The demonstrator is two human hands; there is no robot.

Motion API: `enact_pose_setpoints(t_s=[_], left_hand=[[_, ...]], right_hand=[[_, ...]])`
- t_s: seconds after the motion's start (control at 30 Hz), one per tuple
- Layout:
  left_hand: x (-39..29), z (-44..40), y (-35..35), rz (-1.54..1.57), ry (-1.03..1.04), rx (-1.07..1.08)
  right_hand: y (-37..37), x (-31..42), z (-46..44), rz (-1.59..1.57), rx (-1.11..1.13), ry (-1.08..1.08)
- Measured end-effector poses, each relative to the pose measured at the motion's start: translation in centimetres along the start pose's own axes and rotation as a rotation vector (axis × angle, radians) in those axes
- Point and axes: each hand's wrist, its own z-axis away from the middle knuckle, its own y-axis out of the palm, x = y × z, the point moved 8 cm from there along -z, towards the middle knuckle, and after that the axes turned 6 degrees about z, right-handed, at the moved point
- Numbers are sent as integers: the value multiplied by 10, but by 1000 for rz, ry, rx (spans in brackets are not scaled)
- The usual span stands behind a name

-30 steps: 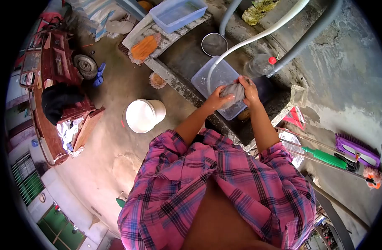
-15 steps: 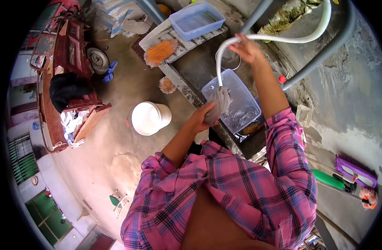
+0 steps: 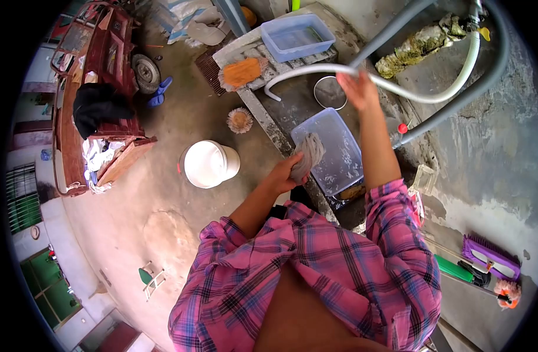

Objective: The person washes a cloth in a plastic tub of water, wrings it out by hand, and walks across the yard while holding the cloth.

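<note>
A wet, grey, stringy rag (image 3: 309, 157) is bunched in my left hand (image 3: 285, 173), whose fingers are wrapped round it. It hangs over the near left edge of a translucent plastic tub (image 3: 334, 154) that has wet or foamy specks inside. My right hand (image 3: 360, 92) is at the white ribbed hose (image 3: 407, 94), fingers stretched out and not wrapped round it; whether they touch it is unclear. The hose's bent free end points down over the dark sink basin, left of a thin hoop (image 3: 329, 92).
On the sink ledge are a blue tub (image 3: 297, 36) and an orange-backed brush (image 3: 243, 73). A white bucket (image 3: 211, 164) and a round bristly brush (image 3: 239, 120) stand on the floor. Grey pipe (image 3: 451, 120) runs along the wall, right of my arm. A red cart (image 3: 107, 64) stands far left.
The hose's free end has swung from above the rag and tub to the left side of the basin. My right hand has loosened from the hose. The rag stays in my left hand.
</note>
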Motion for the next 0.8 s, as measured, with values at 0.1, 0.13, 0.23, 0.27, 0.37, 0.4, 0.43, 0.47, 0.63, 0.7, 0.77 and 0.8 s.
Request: enact_pose_setpoints(t_s=[0.1,0.13,0.23,0.27,0.37,0.4,0.43,0.47,0.63,0.7,0.77,0.8], left_hand=[[4,-4,3,103,-34,-25],[5,-6,8,150,-53,3],[8,-8,30,262,-116,111],[7,-6,43,277,-146,161],[21,-7,54,266,-257,193],[27,-9,55,249,-297,185],[29,-12,53,132,-280,182],[30,-16,52,12,-263,181],[-1,-41,61,-1346,415,26],[-7,-46,59,-1699,410,-248],[-7,-59,59,-1844,405,-242],[-3,-65,55,-1917,398,-237]], right_hand=[[-130,-52,-17,136,-101,102],[-156,-71,-5,243,-147,185],[-106,-125,110,359,-164,512],[-85,-141,129,228,98,586],[-52,-134,150,-60,313,387],[-53,-123,145,-1,324,274],[-62,-117,141,97,260,240],[-71,-108,136,194,198,202],[-92,-94,120,841,28,22],[-96,-94,112,1111,-46,-105],[-104,-94,108,1208,-179,-180],[-110,-93,110,1254,-250,-215]])
